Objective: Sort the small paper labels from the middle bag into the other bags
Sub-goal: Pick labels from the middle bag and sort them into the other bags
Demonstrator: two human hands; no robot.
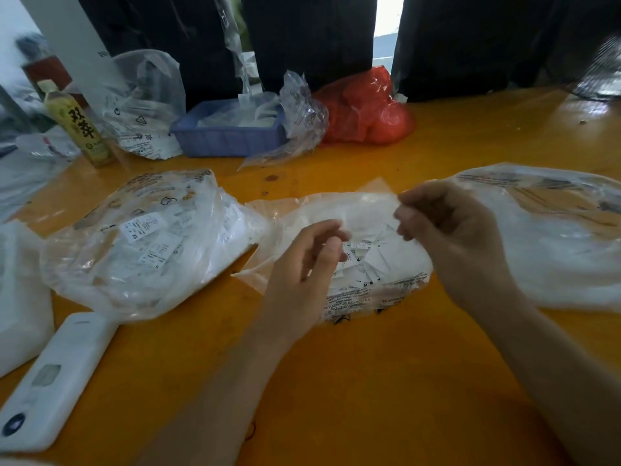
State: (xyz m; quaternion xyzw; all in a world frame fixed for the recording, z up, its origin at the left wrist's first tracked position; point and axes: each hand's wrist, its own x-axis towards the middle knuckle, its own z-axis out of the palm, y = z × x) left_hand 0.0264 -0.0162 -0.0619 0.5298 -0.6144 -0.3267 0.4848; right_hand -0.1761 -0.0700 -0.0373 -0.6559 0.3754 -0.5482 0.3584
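Observation:
The middle bag (pixel 369 210) is clear plastic and lies on the orange table, with a heap of small white paper labels (pixel 368 258) inside. My right hand (pixel 447 230) pinches the bag's upper film at its mouth and lifts it. My left hand (pixel 309 260) is at the mouth with fingers curled and thumb near the fingertips. Blur hides whether it pinches anything. A left bag (pixel 144 240) holding printed labels lies to the left. A right bag (pixel 554 237) with white contents lies to the right.
A white device (pixel 57 375) lies at the front left beside a white packet (pixel 20 297). At the back stand a tea bottle (pixel 79 126), a blue tray (pixel 228 136), crumpled clear bags (pixel 148 99) and a red bag (pixel 366 109). Bare orange table (pixel 369 381) lies in front.

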